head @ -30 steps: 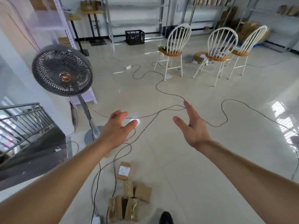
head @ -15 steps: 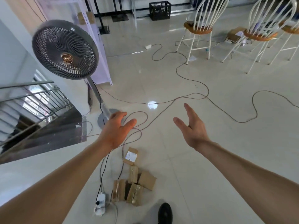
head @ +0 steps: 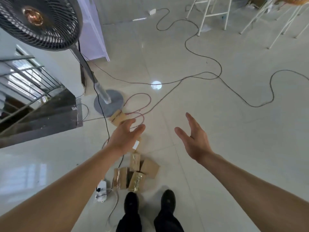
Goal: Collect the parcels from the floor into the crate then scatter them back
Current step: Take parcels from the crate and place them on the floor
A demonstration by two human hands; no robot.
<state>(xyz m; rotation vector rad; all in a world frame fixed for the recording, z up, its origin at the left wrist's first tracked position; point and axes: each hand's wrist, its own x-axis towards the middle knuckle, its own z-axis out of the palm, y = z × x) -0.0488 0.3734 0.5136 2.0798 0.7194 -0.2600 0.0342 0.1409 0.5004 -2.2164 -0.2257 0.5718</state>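
Observation:
Several brown cardboard parcels lie on the pale tiled floor just ahead of my black shoes, among them a taped one [head: 136,181] and a plain one [head: 150,168]. Another parcel [head: 117,117] lies apart beside the fan's base. A labelled parcel [head: 136,144] is mostly hidden behind my left hand. My left hand [head: 124,137] hovers above the floor with relaxed fingers and holds nothing. My right hand [head: 194,139] is spread open in the air to the right, also empty. No crate is in view.
A standing fan [head: 38,22] rises at the left on a round base [head: 108,102]. Cables [head: 222,76] snake across the floor. A white power strip [head: 101,191] lies by the parcels. A stairwell with a railing [head: 30,91] opens at left. White chair legs [head: 204,15] stand far back.
The view has tilted down, so my shoes, the parcel by the fan base and more of the parcel pile show. Both hands stay open in the same pose.

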